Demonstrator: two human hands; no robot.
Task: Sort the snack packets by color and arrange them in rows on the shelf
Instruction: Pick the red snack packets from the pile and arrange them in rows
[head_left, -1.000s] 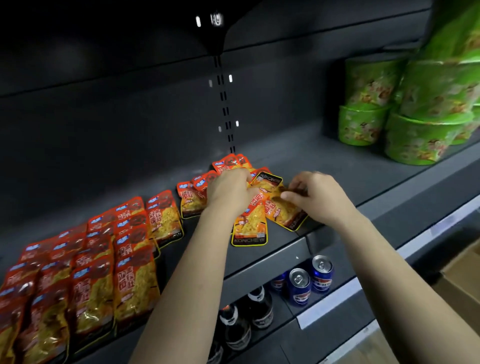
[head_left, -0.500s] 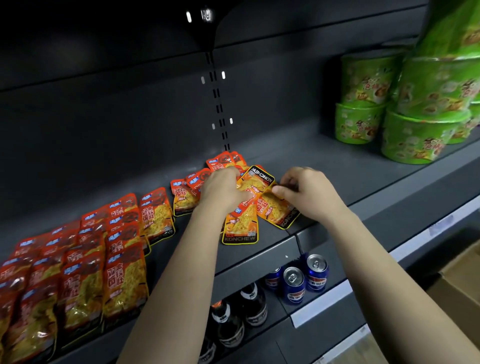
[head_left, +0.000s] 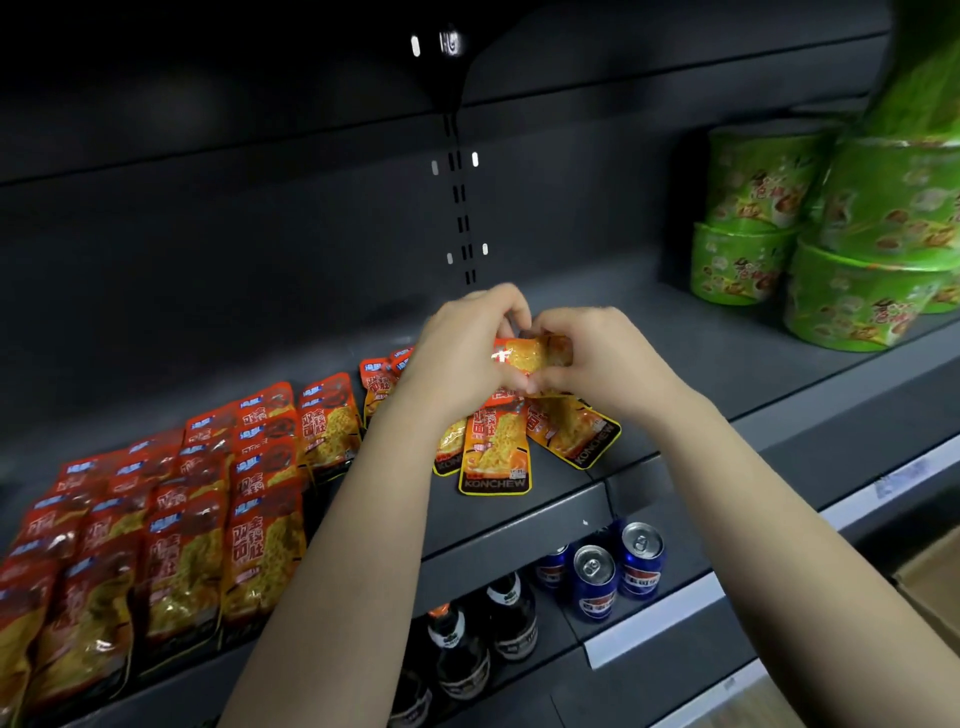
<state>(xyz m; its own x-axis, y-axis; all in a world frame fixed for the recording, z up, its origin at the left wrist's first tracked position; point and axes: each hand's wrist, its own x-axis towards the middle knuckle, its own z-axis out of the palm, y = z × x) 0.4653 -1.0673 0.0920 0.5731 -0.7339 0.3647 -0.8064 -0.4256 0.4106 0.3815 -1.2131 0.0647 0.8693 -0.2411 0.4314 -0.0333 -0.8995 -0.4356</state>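
Note:
Red snack packets (head_left: 208, 525) lie in rows on the left of the dark shelf (head_left: 519, 530). Further right, orange packets (head_left: 496, 457) with black-and-yellow edges lie fanned out near the shelf's front. My left hand (head_left: 462, 358) and my right hand (head_left: 597, 358) are raised together just above that fan. Between them they hold one orange packet (head_left: 524, 356), fingers curled round its two ends. Part of the fan and a few red packets (head_left: 376, 379) behind are hidden by my hands.
Green bowl tubs (head_left: 852, 260) are stacked at the right end of the same shelf. Below, blue cans (head_left: 618, 569) and dark bottles (head_left: 488, 629) stand on a lower shelf. A cardboard box corner (head_left: 935, 587) shows at the far right.
Both hands rose from the fanned orange packets and came together, lifting one orange packet off the pile. The view shifted slightly.

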